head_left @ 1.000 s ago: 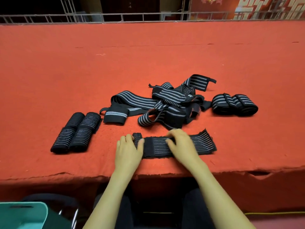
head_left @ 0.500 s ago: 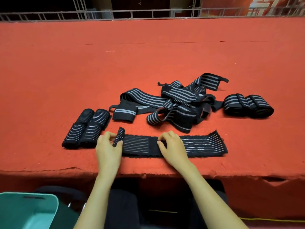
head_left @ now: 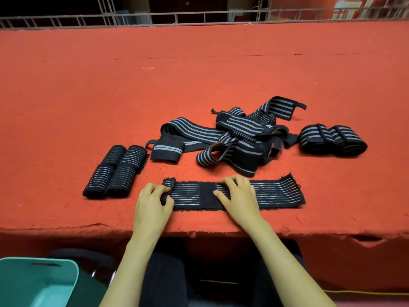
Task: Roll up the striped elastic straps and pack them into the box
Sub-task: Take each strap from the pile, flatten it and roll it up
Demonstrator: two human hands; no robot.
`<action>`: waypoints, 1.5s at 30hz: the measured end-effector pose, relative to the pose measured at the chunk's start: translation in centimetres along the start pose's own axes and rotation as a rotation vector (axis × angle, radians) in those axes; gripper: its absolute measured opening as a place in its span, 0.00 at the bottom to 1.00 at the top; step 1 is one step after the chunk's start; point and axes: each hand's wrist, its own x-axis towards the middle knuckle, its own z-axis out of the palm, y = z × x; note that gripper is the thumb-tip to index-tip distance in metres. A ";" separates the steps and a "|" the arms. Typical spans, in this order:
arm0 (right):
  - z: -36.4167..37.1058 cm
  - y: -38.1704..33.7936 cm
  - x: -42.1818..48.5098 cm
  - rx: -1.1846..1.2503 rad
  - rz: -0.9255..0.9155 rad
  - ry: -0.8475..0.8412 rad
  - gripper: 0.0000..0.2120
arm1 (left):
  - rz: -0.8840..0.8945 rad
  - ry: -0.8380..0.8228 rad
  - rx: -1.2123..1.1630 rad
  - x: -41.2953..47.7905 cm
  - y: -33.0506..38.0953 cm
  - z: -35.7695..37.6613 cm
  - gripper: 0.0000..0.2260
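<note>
a striped strap (head_left: 276, 191) is lying flat along the near edge of the red tabletop (head_left: 199, 74), its left end turned over into a small roll (head_left: 168, 185). the left hand (head_left: 152, 207) is gripping that roll, fingers curling over its top and the thumb tucking against its near side. the right hand (head_left: 240, 198) is pressing down on the middle of the strap with lightly bent fingers, closing around nothing. the rest of the strap is stretching out flat to the right of that hand. just behind it, a tangled pile of loose straps (head_left: 232, 138) is sitting near the middle of the tabletop. two finished rolls (head_left: 115, 171) are lying side by side, touching, to the left of the left hand, and two more rolls (head_left: 332, 140) are resting together just right of the pile. the teal box (head_left: 37, 282) is sitting below the tabletop edge at the lower left, well apart from the straps, its inside only partly showing.
</note>
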 end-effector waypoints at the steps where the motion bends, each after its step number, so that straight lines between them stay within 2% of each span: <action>1: -0.1 0.3 -0.1 -0.015 -0.001 0.001 0.17 | -0.012 0.006 0.004 0.1 -0.1 -0.2 0.10; 6: -0.4 1.0 -0.2 -0.069 -0.043 -0.025 0.19 | 0.045 -0.067 0.015 -0.3 0.3 0.1 0.10; 9: -0.2 0.8 -0.3 -0.071 -0.036 -0.003 0.25 | -0.035 -0.112 -0.103 0.0 0.1 0.1 0.08; 12: -0.1 1.0 -0.4 -0.069 -0.034 0.003 0.30 | -0.179 -0.141 -0.181 0.2 0.0 0.0 0.11; 16: -0.4 1.0 -0.4 -0.059 -0.040 -0.028 0.31 | -0.252 -0.151 -0.071 0.7 0.8 0.2 0.16; 19: -0.5 1.1 -0.5 -0.039 -0.033 -0.060 0.29 | -0.227 -0.097 -0.023 0.9 2.1 0.1 0.12; 22: -0.7 1.4 -0.7 -0.046 -0.038 -0.062 0.29 | -0.120 -0.034 -0.019 0.2 3.4 0.9 0.10; 28: -1.3 2.1 -1.0 -0.041 -0.058 -0.050 0.32 | -0.007 -0.059 -0.124 -0.9 4.2 3.0 0.08; 34: -1.3 2.3 -1.0 -0.020 -0.069 -0.046 0.32 | -0.136 -0.231 -0.305 0.3 3.3 1.0 0.19; 39: -1.2 2.4 -1.0 -0.012 -0.070 -0.031 0.30 | -0.263 -0.238 -0.291 0.5 3.9 0.9 0.17; 43: -1.3 2.5 -1.1 -0.003 -0.081 -0.038 0.21 | -0.145 -0.105 -0.224 -0.2 5.6 1.9 0.14; 45: -1.6 2.7 -1.2 -0.022 -0.086 -0.044 0.20 | -0.052 -0.069 -0.193 -0.6 6.4 2.9 0.15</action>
